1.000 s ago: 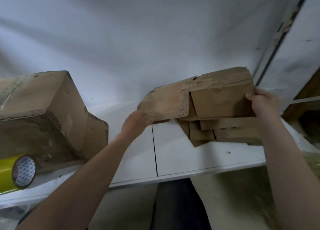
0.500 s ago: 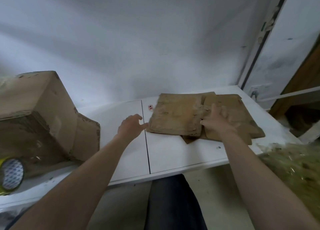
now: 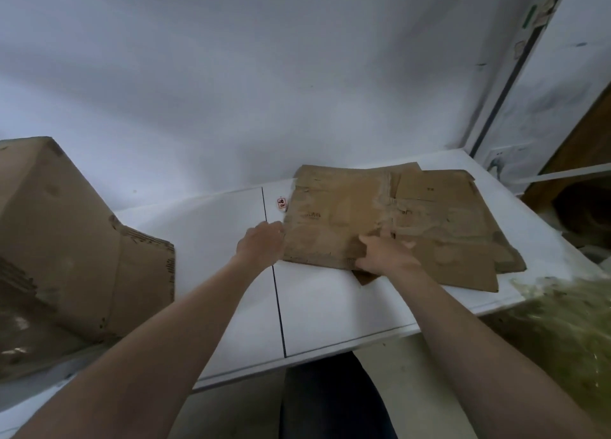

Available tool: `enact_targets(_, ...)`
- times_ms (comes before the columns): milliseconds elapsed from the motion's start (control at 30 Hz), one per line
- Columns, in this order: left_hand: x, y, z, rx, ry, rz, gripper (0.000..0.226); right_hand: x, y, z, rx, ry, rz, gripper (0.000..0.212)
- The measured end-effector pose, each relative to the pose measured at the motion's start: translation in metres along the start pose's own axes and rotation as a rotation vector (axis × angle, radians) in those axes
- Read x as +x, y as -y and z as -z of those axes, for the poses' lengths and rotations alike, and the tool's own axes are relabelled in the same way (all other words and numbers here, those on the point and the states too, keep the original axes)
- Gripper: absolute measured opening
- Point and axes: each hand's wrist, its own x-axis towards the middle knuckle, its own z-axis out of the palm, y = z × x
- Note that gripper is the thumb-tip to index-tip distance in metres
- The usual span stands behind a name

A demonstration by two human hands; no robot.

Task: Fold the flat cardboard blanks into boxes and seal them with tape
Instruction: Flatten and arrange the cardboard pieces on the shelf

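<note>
Head view: a white table [image 3: 330, 306] stands against a pale, plain wall [image 3: 264, 75], and two bare forearms reach forward from the near edge.
Cardboard blanks [image 3: 330, 214]: a low stack of flat brown sheets lies on the right half of the table, toward the far side. The surface is matt, worn and stained, with rough edges and straight cuts between the flaps. The sheets do not lie square on each other; corners of the lower ones show at the right and at the near side.
Left hand [image 3: 261, 243]: it is at the left edge of the top blank, with the fingers loosely bent and the tips touching that edge. If it clamps the edge or only touches it, I cannot tell.
Right hand [image 3: 386, 253]: it rests on top of the stack at its near edge, with the thumb and fingers spread apart and a little bent. It presses on the cardboard and closes around nothing.
Table surface: smooth and white, with a thin dark seam [image 3: 277, 299] that runs from far to near, just left of the stack.
Small tag [image 3: 281, 203]: white with red print, it lies just beside the far left corner of the blanks.
Folded box [image 3: 66, 240]: a large brown box sits tilted at the left, well apart from the stack, with one flap that sticks out to the right. Its inside is hidden.
Right edge: a blurred heap of greenish material [image 3: 568, 333] is beside the table.
</note>
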Motion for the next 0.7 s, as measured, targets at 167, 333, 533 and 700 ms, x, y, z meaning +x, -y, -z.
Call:
enact_targets(167, 0.054, -0.005, -0.015, 0.029, -0.016, -0.008, 0.041, 0.021, -0.006, -0.017, -0.123, -0.01, -0.002, 0.076)
enact_targets(333, 0.1, -0.005, -0.024, 0.035, -0.004, 0.018, 0.052, 0.031, -0.012, -0.027, -0.172, -0.044, -0.005, 0.078)
enact_targets(533, 0.12, 0.003, -0.024, 0.173, -0.038, -0.033, 0.035, 0.036, -0.011, -0.035, -0.178, -0.06, -0.035, 0.076)
enact_targets(700, 0.102, 0.015, -0.024, 0.198, -0.18, -0.046, 0.018, 0.036, -0.009, -0.032, -0.141, -0.076, -0.047, 0.074)
